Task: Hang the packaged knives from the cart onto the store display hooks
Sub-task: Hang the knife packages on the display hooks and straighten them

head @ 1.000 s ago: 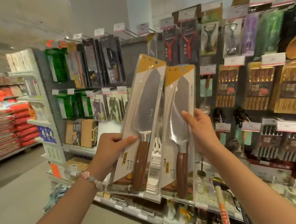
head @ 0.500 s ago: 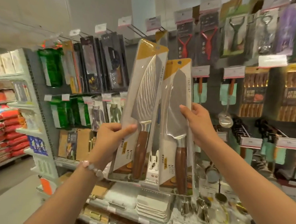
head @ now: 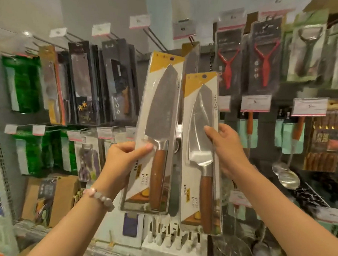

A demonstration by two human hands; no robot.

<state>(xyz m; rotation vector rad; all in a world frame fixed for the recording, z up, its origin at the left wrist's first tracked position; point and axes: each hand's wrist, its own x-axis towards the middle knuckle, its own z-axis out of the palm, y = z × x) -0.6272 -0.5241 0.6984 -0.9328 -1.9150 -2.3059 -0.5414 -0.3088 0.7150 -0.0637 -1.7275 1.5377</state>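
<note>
Hands are raised at the display, left hand (head: 123, 160) pinching one packaged knife (head: 156, 135), right hand (head: 225, 148) gripping another (head: 201, 153); next, I judge, a hang hole must meet the bare hook (head: 155, 40) above.

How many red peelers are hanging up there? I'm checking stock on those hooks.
2 in view: one red peeler in a dark pack at upper right, the other red peeler just right of it. More packs may hang hidden behind each.
</note>
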